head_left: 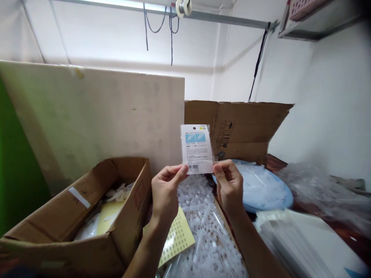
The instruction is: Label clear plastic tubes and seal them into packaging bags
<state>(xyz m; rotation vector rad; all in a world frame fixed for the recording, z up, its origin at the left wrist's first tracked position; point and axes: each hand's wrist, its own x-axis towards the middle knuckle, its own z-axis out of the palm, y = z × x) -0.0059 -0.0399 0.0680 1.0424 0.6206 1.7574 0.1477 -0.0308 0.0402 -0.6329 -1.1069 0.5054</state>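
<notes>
Both hands hold up a small printed packet (198, 150) in a clear sleeve, its text, barcode and two blue pictures facing me. My left hand (168, 187) pinches the packet's lower left corner between thumb and fingers. At the lower right corner, my right hand (228, 183) grips the clear edge in the same way. Below the hands lies a heap of small white and clear plastic pieces (208, 231). A yellow sheet of small oval stickers (178, 235) rests on that heap, partly hidden by my left forearm.
An open cardboard box (87, 193) with papers and bags stands left. Behind my right hand sits a blue basin (285, 199) of whitish translucent pieces. A stack of white cards or sleeves (313, 243) lies at lower right, near crumpled clear plastic (313, 185). Upright cardboard (246, 123) stands behind.
</notes>
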